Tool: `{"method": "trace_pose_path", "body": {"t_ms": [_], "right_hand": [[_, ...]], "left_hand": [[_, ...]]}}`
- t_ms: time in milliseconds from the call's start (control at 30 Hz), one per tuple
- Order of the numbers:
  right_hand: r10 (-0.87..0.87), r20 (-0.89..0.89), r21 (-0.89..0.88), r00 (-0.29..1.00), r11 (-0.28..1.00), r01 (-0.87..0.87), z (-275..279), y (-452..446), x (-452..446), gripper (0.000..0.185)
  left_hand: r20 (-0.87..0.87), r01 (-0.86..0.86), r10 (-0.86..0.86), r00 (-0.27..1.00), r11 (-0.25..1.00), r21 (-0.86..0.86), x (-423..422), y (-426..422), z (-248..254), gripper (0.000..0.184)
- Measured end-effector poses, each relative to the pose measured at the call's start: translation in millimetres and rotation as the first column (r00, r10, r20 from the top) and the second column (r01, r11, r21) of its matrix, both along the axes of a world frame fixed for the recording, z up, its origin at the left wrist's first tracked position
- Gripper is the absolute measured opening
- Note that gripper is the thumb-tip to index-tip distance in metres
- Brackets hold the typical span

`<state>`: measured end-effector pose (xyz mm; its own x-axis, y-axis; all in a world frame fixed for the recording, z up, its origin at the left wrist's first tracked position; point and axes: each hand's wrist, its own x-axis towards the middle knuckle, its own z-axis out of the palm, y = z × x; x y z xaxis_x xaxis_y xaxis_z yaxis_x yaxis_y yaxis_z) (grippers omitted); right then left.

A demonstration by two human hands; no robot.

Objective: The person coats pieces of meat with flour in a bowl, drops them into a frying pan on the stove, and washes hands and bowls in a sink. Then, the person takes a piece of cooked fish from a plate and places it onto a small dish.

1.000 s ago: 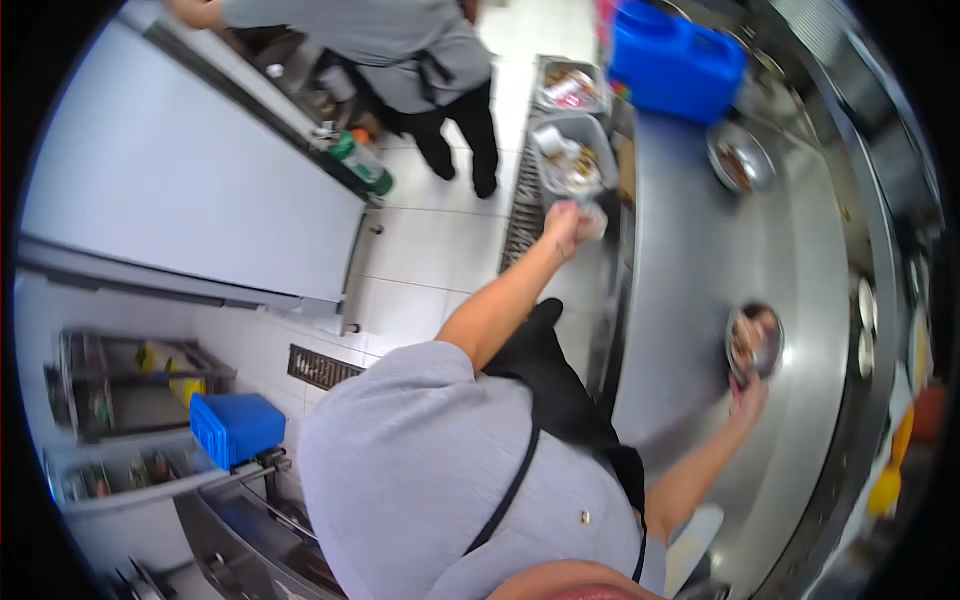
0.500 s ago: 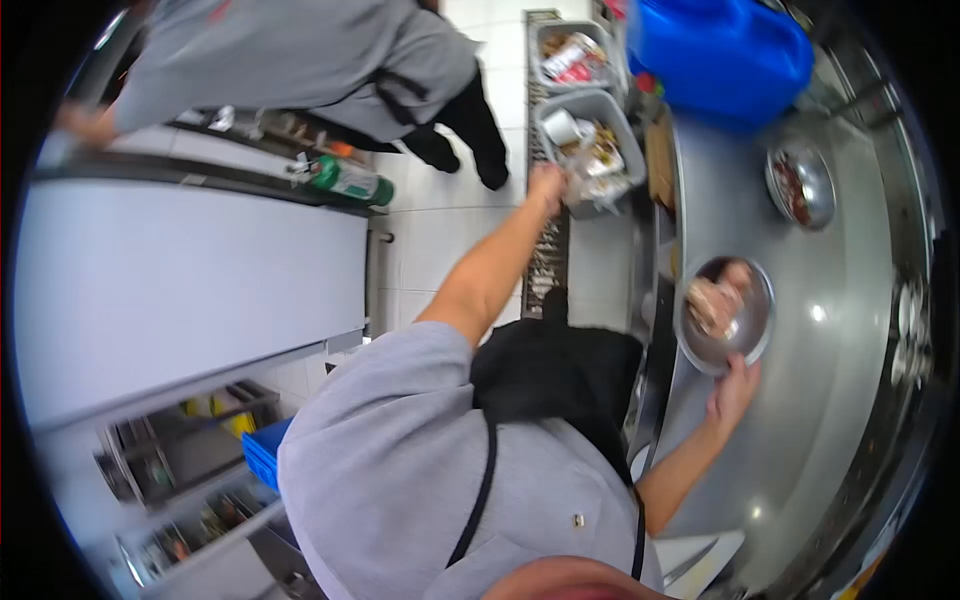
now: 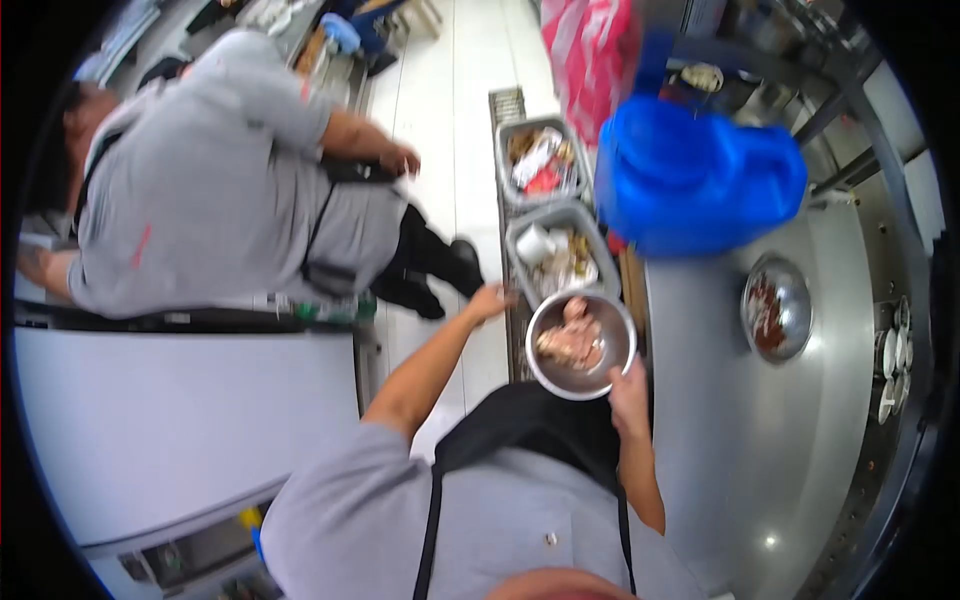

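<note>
Metal bowl (image 3: 572,383) of pinkish meat (image 3: 575,340) is gripped at the rim by the right hand (image 3: 630,398), past the edge of the counter (image 3: 700,410), near a grey bin (image 3: 602,250). The left hand (image 3: 490,302) is held loosely open. Bare steel is left toward a second bowl (image 3: 795,300). The red mark (image 3: 141,245) on a co-worker's shirt (image 3: 210,180) cannot be read. Half a second earlier, the counter was overhung.

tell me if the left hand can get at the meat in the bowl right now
Probably yes: the left hand is close beside the open-topped bowl, and the right hand is at the near rim, leaving the meat uncovered.
</note>
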<state>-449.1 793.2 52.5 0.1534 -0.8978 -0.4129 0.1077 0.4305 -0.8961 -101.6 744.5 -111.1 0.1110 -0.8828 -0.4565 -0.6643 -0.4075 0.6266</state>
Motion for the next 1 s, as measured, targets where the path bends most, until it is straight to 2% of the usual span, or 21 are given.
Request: {"method": "trace_pose_path", "body": {"t_ms": [67, 133, 200, 267, 333, 367, 400, 467, 533, 567, 600, 667, 700, 733, 767, 833, 867, 900, 933, 967, 1000], "right_hand": [[0.049, 0.032, 0.025, 0.998, 0.998, -0.05, -17.1, -28.4, 20.8, 0.052], [0.098, -0.044, -0.012, 0.994, 0.995, -0.099, -21.8, -54.1, 37.7, 0.049], [0.183, -0.11, 0.074, 0.977, 0.982, -0.175, -24.4, -77.7, 48.0, 0.046], [0.181, -0.156, 0.003, 0.971, 0.983, -0.183, -25.3, -96.1, 60.8, 0.046], [0.204, -0.111, 0.051, 0.973, 0.979, -0.2, -49.7, -105.2, 62.8, 0.046], [0.16, -0.12, 0.152, 0.98, 0.978, -0.141, -72.2, -107.8, 65.0, 0.046], [0.082, -0.165, 0.025, 0.983, 0.997, -0.079, -73.2, -113.8, 76.0, 0.047], [0.078, -0.327, 0.036, 0.942, 0.997, -0.071, -67.3, -134.4, 92.5, 0.043], [0.183, -0.383, 0.23, 0.905, 0.968, -0.099, -55.7, -152.1, 108.1, 0.037], [0.178, -0.512, 0.16, 0.84, 0.981, -0.11, -82.4, -158.5, 108.2, 0.033], [0.177, -0.52, 0.178, 0.835, 0.979, -0.097, -87.0, -170.4, 120.2, 0.033], [-0.076, -0.236, 0.244, 0.969, 0.96, 0.134, -82.5, -183.3, 158.5, 0.034], [-0.17, -0.199, 0.316, 0.965, 0.921, 0.228, -100.1, -184.7, 171.7, 0.037], [-0.169, -0.303, 0.096, 0.938, 0.974, 0.206, -128.8, -186.7, 179.6, 0.043], [-0.216, -0.24, 0.125, 0.946, 0.96, 0.251, -145.2, -195.3, 191.4, 0.044], [-0.24, -0.175, 0.19, 0.955, 0.943, 0.272, -133.8, -212.2, 218.3, 0.045], [-0.218, -0.135, 0.245, 0.967, 0.938, 0.246, -130.2, -227.1, 229.5, 0.047], [-0.203, -0.101, 0.296, 0.974, 0.929, 0.224, -122.2, -242.4, 239.2, 0.048], [-0.168, -0.19, 0.248, 0.967, 0.945, 0.213, -133.6, -255.1, 245.6, 0.05], [-0.137, -0.282, 0.205, 0.95, 0.958, 0.199, -147.3, -267.3, 251.2, 0.051], [-0.239, -0.217, 0.241, 0.946, 0.926, 0.289, -132.1, -278.7, 269.4, 0.051]], "left_hand": [[0.155, 0.086, -0.117, 0.981, 0.977, 0.194, 9.7, 1.7, 31.4, 0.061], [0.221, 0.433, -0.491, 0.842, 0.861, 0.266, 40.7, -26.6, 26.1, 0.055], [0.135, 0.232, -0.264, 0.955, 0.949, 0.215, 54.4, -55.8, 36.9, 0.051], [0.134, 0.14, -0.156, 0.979, 0.983, 0.121, 78.4, -90.8, -9.7, 0.047], [0.059, -0.113, 0.112, 0.992, 0.993, 0.017, 73.8, -98.8, -7.9, 0.045], [0.15, -0.099, 0.088, 0.985, 0.993, 0.067, 70.6, -99.8, -10.2, 0.048], [0.222, 0.195, -0.235, 0.946, 0.963, 0.185, 84.1, -107.9, -27.9, 0.062], [0.177, 0.311, -0.366, 0.914, 0.91, 0.275, 101.6, -145.6, -35.8, 0.06], [0.099, 0.447, -0.543, 0.834, 0.77, 0.456, 123.5, -147.7, -40.6, 0.056], [0.078, 0.31, -0.376, 0.924, 0.85, 0.426, 125.3, -162.8, -41.6, 0.049], [0.061, 0.263, -0.291, 0.955, 0.92, 0.29, 132.5, -171.8, -51.6, 0.042], [-0.223, 0.068, 0.039, 0.974, 0.89, 0.452, 151.0, -199.8, -62.1, 0.035], [-0.286, 0.049, 0.09, 0.954, 0.895, 0.443, 164.3, -209.0, -78.2, 0.032], [-0.243, 0.13, -0.03, 0.97, 0.904, 0.407, 183.0, -218.3, -111.0, 0.031], [-0.189, 0.095, -0.014, 0.982, 0.899, 0.428, 192.8, -236.5, -104.6, 0.033], [-0.118, 0.056, 0.011, 0.993, 0.83, 0.556, 208.2, -249.4, -80.6, 0.033], [-0.079, 0.104, -0.073, 0.994, 0.845, 0.525, 217.6, -259.6, -69.1, 0.033], [-0.021, 0.241, -0.256, 0.966, 0.877, 0.415, 237.2, -254.0, -97.7, 0.033], [0.078, 0.386, -0.421, 0.904, 0.881, 0.273, 259.5, -274.6, -125.2, 0.033], [0.071, 0.34, -0.365, 0.928, 0.912, 0.231, 272.1, -302.4, -108.5, 0.033], [0.045, 0.298, -0.313, 0.949, 0.932, 0.206, 275.9, -306.7, -90.3, 0.034]]}}
